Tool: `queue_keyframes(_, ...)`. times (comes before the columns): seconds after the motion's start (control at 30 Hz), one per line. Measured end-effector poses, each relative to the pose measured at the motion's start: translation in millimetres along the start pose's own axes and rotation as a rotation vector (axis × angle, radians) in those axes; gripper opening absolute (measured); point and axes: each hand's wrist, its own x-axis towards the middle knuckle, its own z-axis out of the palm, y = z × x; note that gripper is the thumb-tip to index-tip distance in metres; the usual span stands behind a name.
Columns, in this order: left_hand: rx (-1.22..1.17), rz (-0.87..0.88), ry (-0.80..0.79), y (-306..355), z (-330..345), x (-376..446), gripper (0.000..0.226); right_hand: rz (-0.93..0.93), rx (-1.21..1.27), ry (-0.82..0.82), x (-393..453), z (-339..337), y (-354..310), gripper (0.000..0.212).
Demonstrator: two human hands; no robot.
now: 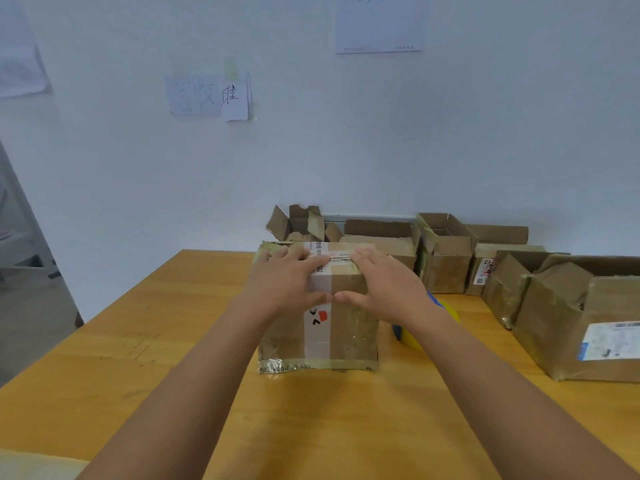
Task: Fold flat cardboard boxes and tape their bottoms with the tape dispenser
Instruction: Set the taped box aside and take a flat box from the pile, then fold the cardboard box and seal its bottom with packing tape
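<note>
A brown cardboard box with old tape and a white label stands on the wooden table, its closed flaps facing up. My left hand lies flat on the left half of the top, fingers straight. My right hand lies flat on the right half. Both thumbs meet at the front edge over the centre seam. A yellow and blue tape dispenser lies on the table just right of the box, mostly hidden behind my right forearm.
Several open, worn cardboard boxes line the back of the table against the wall. A larger open box with a label sits at the right edge. Paper notes hang on the white wall.
</note>
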Motion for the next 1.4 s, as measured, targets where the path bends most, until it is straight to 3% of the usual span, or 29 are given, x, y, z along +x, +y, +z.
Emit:
queue_keyframes(0.1, -0.01, -0.003, 0.015, 0.4, 0.2, 1.3, 0.077, 0.064, 0.39, -0.015, -1.2, -1.5, 14.8, 0.077)
queue_keyframes(0.17, -0.051, 0.024, 0.022, 1.1, 1.8, 0.5, 0.078, 0.247, 0.69, 0.188, -8.9, 1.3, 37.4, 0.062)
queue_keyframes(0.2, -0.073, 0.026, 0.037, 1.4, 2.9, 0.3, 0.079, 0.364, 0.702, 0.287, -14.5, 5.7, 50.5, 0.051)
queue_keyframes(0.23, -0.092, 0.021, 0.053, 1.6, 3.4, 0.7, 0.08, 0.478, 0.623, 0.28, -21.3, 13.0, 61.9, 0.042)
queue_keyframes(0.3, -0.094, 0.001, 0.07, 2.9, 4.0, 3.0, 0.085, 0.595, 0.341, -0.008, -36.0, 38.9, 73.9, 0.04)
queue_keyframes(0.37, -0.08, -0.022, 0.07, 4.9, 5.1, 4.7, 0.085, 0.558, 0.132, -0.249, -45.0, 65.4, 70.5, 0.046)
queue_keyframes(0.57, -0.089, -0.032, 0.065, 5.7, 7.5, 4.9, 0.082, 0.498, 0.004, -0.203, -40.6, 88.9, 56.7, 0.053)
queue_keyframes(0.67, -0.095, -0.042, 0.03, 5.0, 6.9, 5.4, 0.083, 0.511, 0.147, -0.1, -41.9, 81.3, 62.5, 0.058)
queue_keyframes(0.87, -0.087, -0.04, 0.048, 6.7, 7.5, 7.5, 0.083, 0.607, 0.904, 0.322, -54.7, 56.6, 79.7, 0.043)
queue_keyframes(1.0, -0.081, -0.046, 0.04, 6.6, 5.9, 5.1, 0.082, 0.662, 1.154, 0.32, -59.3, 57.7, 76.0, 0.037)
queue_keyframes(1.2, -0.09, -0.053, 0.028, 6.4, 4.1, 4.4, 0.082, 0.699, 1.0, 0.23, -63.2, 55.4, 75.0, 0.035)
queue_keyframes(1.3, -0.08, -0.053, 0.028, 7.1, 3.8, 4.7, 0.082, 0.693, 0.916, 0.202, -61.4, 56.0, 71.7, 0.02)
queue_keyframes(1.4, -0.09, -0.045, 0.028, 7.8, 2.8, 3.5, 0.086, 0.72, 0.851, 0.172, -59.1, 58.6, 61.6, 0.034)
